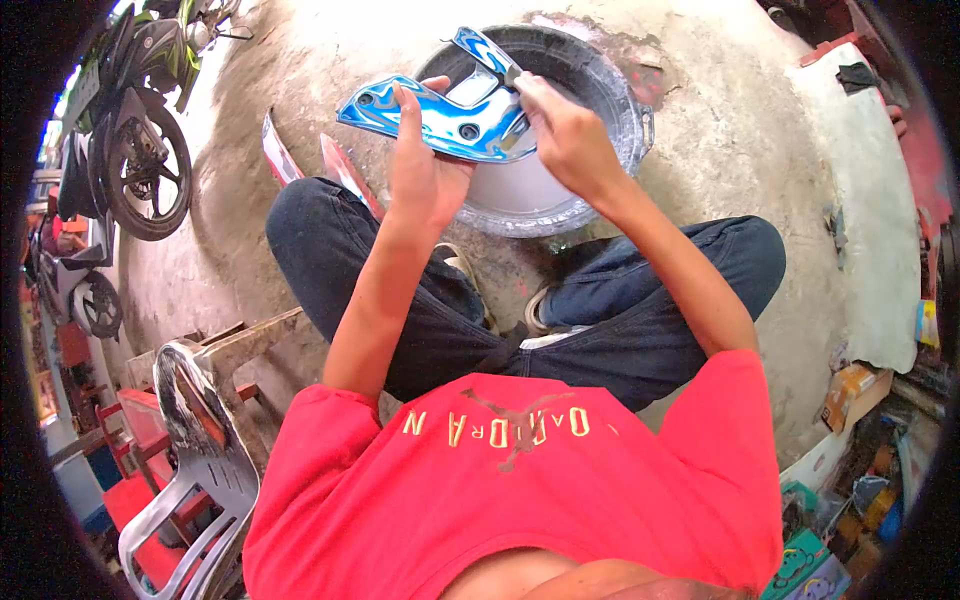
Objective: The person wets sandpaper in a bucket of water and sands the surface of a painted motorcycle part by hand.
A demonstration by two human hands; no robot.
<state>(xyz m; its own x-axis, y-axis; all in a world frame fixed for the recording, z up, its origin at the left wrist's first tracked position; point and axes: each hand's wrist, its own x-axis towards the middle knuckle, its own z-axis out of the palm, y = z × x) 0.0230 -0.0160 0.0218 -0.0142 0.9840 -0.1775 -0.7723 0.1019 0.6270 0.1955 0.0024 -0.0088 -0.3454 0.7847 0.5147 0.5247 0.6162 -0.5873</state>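
My left hand grips a glossy blue-and-white motorcycle fairing panel by its lower edge, the thumb lying over its face. The panel is tilted above a round dark basin with cloudy grey-white liquid in it. Two round holes and a narrow upper arm show on the panel. My right hand is closed at the panel's right side, its fingers pressed together where the narrow arm joins. A small dark edge shows at those fingertips; what it belongs to is mostly hidden.
Two red-and-white panels rest on the concrete floor left of the basin. Parked motorcycles stand at the left. A grey plastic chair is at lower left, beside a wooden frame. A cardboard box and clutter lie at the right.
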